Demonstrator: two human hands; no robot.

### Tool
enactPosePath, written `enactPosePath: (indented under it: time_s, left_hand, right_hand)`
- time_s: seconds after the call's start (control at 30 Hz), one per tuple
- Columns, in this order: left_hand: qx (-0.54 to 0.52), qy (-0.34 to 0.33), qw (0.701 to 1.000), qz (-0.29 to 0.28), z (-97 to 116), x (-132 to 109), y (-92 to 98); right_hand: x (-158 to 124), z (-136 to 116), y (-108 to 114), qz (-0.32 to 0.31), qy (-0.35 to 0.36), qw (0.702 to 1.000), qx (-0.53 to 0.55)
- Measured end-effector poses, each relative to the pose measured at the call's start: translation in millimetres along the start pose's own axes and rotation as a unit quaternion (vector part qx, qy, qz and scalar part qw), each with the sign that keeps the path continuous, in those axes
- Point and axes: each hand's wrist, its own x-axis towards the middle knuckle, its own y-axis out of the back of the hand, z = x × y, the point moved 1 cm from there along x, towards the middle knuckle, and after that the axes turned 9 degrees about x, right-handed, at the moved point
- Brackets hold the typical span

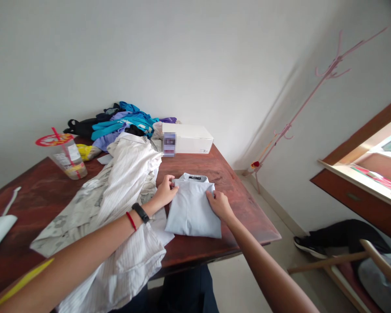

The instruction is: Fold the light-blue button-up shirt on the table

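Observation:
A light grey shirt (pixel 193 208), folded into a neat rectangle, lies near the front edge of the table; its collar with a black label points away from me. At the shirt's upper left corner, the fingers of my left hand (pixel 164 192) are closed on the edge. My right hand (pixel 220 205) pinches the upper right edge, its fingertips partly hidden against the fabric. Left of the folded shirt, a loose white striped shirt (pixel 130 167) is spread under my left forearm and hangs over the table's front edge.
On the dark red table (pixel 247 217) stand a plastic cup (pixel 67 158) with a straw and a white box (pixel 190 138). A heap of clothes (pixel 127 121) lies against the wall. Right are a pink coat stand (pixel 308 98) and a wooden chair (pixel 332 263) beside a person's leg (pixel 348 237).

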Motion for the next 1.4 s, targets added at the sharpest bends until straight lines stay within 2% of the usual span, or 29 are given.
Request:
enactPosePath:
  time_s: [0.1,0.2,0.3,0.4,0.57,0.63,0.8,0.87,0.97,1.03,1.23,1.4]
  left_hand:
    - [-0.062,-0.012,0.998,-0.024,0,-2,-0.4]
    - [-0.134,-0.030,0.989,-0.063,4,-5,0.5]
    - [-0.150,-0.055,0.986,-0.038,4,-1,2.5]
    - [-0.111,-0.087,0.990,0.003,2,8,4.3]
    - [0.051,-0.103,0.993,0.001,7,29,-0.8]
    - [0.083,-0.108,0.991,0.004,10,38,-5.0]
    - [0.083,-0.087,0.992,0.025,10,50,-7.6]
    - [0.052,-0.068,0.996,-0.014,8,49,-5.2]
    - [-0.023,-0.040,0.993,-0.105,6,45,-3.1]
    - [-0.049,-0.033,0.991,-0.124,5,43,-4.4]
    - [-0.062,-0.091,0.989,-0.098,3,42,-18.4]
    - [0.037,-0.145,0.987,-0.067,-1,39,-18.9]
  right_hand:
    - [1,6,1,0.001,-0.018,1.000,-0.005]
    - [7,3,6,0.021,0.013,1.000,0.002]
    - [15,-4,8,0.059,0.068,0.996,0.002]
    - [22,-7,3,0.079,0.067,0.995,-0.011]
    - [26,0,-8,0.082,0.039,0.995,-0.030]
    - [27,3,-9,0.092,0.036,0.995,-0.030]
    - [29,10,-10,0.115,0.015,0.993,-0.023]
    - [29,12,-10,0.123,0.009,0.992,-0.017]
    - [29,14,-11,0.138,-0.001,0.990,0.001]
    - [28,16,-11,0.149,-0.011,0.989,0.020]
    - [32,30,-14,0.174,-0.041,0.980,0.086]
    - [34,38,-15,0.178,-0.049,0.977,0.109]
